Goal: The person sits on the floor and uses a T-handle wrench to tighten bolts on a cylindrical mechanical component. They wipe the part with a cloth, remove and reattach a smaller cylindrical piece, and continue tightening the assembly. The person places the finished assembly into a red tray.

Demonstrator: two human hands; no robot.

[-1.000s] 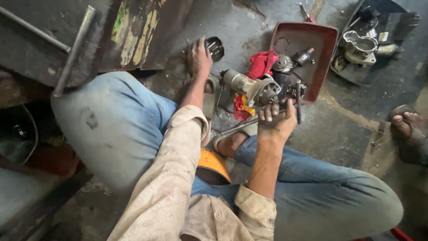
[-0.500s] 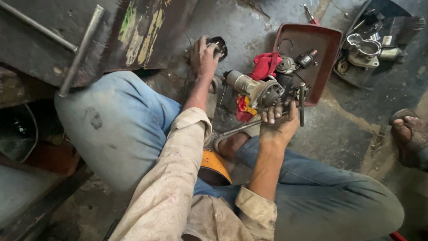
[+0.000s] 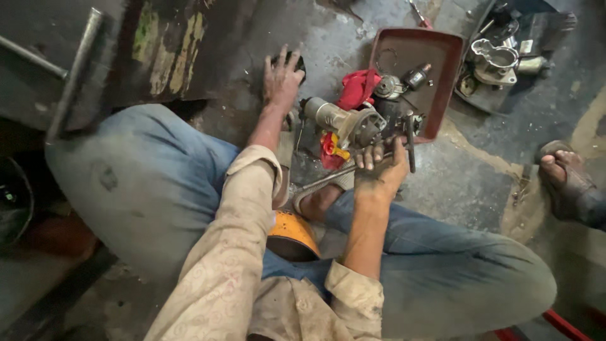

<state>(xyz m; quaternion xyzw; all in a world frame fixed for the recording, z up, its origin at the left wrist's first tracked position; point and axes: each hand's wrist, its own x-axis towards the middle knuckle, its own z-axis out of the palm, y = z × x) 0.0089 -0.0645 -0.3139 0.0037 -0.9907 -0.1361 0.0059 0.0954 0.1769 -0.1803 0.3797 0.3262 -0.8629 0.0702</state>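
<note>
Left hand (image 3: 282, 79) farther out across grimy concrete floor (image 3: 467, 183).

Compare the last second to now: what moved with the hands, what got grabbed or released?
Little changed. The left hand stays stretched out flat over the small dark part on the floor, now covering more of it. The right hand keeps its grip on the long metal tool beside the grey motor housing. Nothing was grabbed or released. The red tray, red rag and motor housing lie as before; the camera shifted slightly.
</note>
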